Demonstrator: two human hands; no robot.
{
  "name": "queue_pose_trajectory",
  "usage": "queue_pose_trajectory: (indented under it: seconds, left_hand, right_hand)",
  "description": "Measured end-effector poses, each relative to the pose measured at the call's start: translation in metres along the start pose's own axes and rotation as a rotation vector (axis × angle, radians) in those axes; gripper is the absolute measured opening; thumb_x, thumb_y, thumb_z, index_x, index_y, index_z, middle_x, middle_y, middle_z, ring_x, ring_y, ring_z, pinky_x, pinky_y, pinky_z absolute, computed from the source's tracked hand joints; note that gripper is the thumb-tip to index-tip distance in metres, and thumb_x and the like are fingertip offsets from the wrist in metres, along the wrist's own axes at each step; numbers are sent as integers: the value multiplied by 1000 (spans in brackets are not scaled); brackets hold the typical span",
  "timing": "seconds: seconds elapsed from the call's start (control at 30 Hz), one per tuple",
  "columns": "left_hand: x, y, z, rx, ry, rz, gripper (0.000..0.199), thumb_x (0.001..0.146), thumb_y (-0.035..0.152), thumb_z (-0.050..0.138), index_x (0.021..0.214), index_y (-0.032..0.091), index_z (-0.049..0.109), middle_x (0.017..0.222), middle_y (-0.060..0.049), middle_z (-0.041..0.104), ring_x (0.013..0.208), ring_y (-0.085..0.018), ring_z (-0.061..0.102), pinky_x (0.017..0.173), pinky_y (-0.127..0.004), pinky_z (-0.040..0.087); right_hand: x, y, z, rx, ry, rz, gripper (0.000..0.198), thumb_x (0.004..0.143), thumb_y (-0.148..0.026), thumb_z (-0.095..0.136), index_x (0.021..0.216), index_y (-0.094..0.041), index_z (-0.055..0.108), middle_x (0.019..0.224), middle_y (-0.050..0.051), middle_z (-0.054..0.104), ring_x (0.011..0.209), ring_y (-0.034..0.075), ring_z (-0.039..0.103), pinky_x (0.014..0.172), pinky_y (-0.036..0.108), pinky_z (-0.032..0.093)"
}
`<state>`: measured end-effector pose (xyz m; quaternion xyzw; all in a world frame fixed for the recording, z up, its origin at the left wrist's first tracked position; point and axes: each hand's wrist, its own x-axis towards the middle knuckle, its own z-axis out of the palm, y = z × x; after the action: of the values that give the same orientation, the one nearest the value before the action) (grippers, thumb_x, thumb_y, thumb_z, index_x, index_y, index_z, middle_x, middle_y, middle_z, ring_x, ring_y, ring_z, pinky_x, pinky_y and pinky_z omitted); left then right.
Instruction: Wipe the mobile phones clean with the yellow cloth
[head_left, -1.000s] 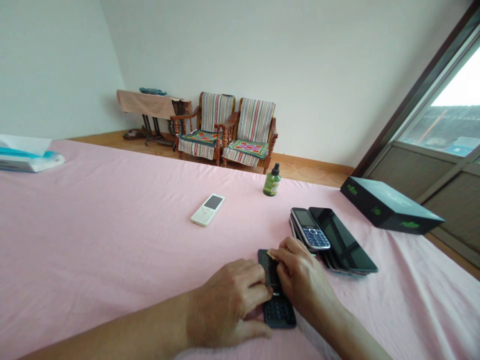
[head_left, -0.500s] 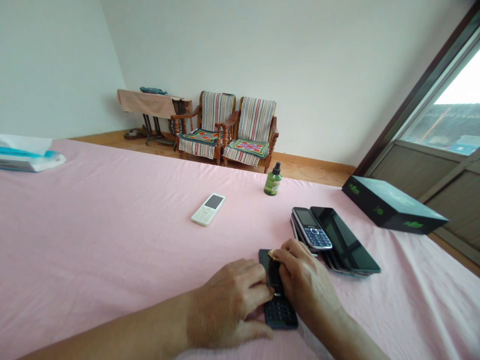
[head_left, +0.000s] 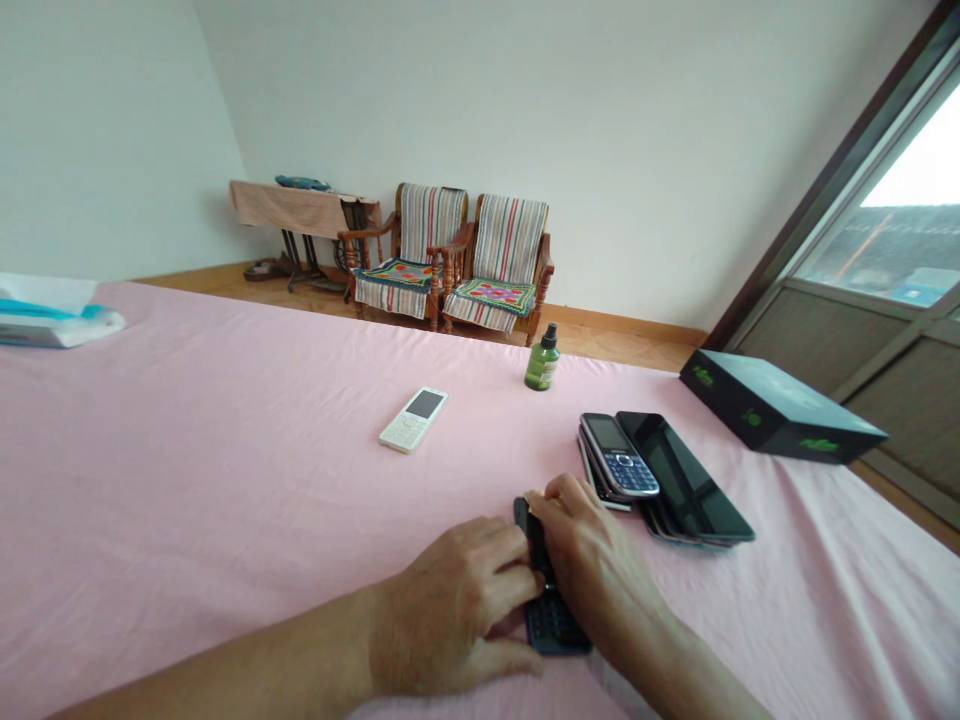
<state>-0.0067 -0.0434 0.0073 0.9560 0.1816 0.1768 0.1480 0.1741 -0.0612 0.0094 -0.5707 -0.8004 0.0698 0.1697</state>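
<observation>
A dark keypad mobile phone (head_left: 559,625) lies flat on the pink cloth, its keys toward me. My left hand (head_left: 457,605) holds it along its left edge, fingers bent over the side and thumb near the bottom corner. Across the upper part of the phone, my right hand (head_left: 589,545) is closed and pressed down on the screen. Pinched under its fingertips is a small yellowish piece (head_left: 534,497), mostly covered, of a material I cannot make out. The right hand hides much of the screen.
Beyond my right hand are a blue-keyed phone (head_left: 621,460) on a stack and several dark smartphones (head_left: 686,475) piled up. A white keypad phone (head_left: 412,420), a green spray bottle (head_left: 541,360), a black box (head_left: 780,405) and a tissue pack (head_left: 56,320) stand farther off.
My right hand has slid slightly left over the phone's screen, covering more of it and of the yellowish piece. My left hand keeps its hold. The whole view has shifted a little.
</observation>
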Motion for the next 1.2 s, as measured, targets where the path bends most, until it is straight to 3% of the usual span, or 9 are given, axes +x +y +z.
queue_pose_trajectory:
  seconds: [0.13, 0.37, 0.6, 0.83, 1.07, 1.2]
  left_hand:
    - [0, 0, -1, -6, -12, -5, 43, 75, 45, 79, 103, 16, 64, 99, -7, 60, 88, -23, 56, 74, -32, 48]
    - [1, 1, 0, -7, 11, -16, 41, 74, 46, 80, 95, 15, 65, 96, -6, 61, 86, -23, 57, 72, -32, 48]
    - [0, 0, -1, -27, -12, -8, 41, 78, 46, 76, 104, 17, 63, 100, -7, 60, 88, -23, 57, 75, -33, 49]
    - [0, 0, 0, -44, 1, -13, 40, 77, 47, 76, 96, 14, 65, 98, -7, 59, 88, -23, 56, 75, -33, 49]
    - [0, 0, -2, -151, -6, -54, 43, 78, 43, 77, 108, 16, 63, 115, -10, 56, 103, -26, 53, 94, -39, 46]
    - [1, -2, -3, -173, -2, -48, 43, 79, 45, 74, 109, 17, 63, 118, -12, 55, 107, -27, 52, 96, -42, 45]
  right_hand:
    - [-1, 6, -1, -27, 45, 43, 25, 88, 2, 46, 84, -15, 64, 87, 8, 55, 79, 22, 54, 68, 33, 46]
    - [0, 1, 3, 105, 18, -62, 24, 89, -1, 45, 92, -16, 64, 91, 7, 55, 82, 19, 54, 73, 29, 48]
    - [-2, 10, -1, 20, 77, 66, 28, 80, 3, 45, 84, -16, 65, 87, 7, 53, 79, 21, 54, 70, 32, 46]
    - [-3, 5, 2, 159, 35, -57, 33, 88, -1, 38, 99, -16, 65, 89, 7, 53, 80, 20, 52, 72, 31, 47]
    - [-3, 12, 0, 37, 74, 99, 31, 80, 4, 42, 88, -14, 66, 86, 8, 54, 79, 22, 55, 71, 33, 44]
    - [-6, 15, -5, 20, 36, 112, 31, 79, 3, 42, 85, -15, 66, 85, 7, 54, 74, 19, 56, 67, 30, 42]
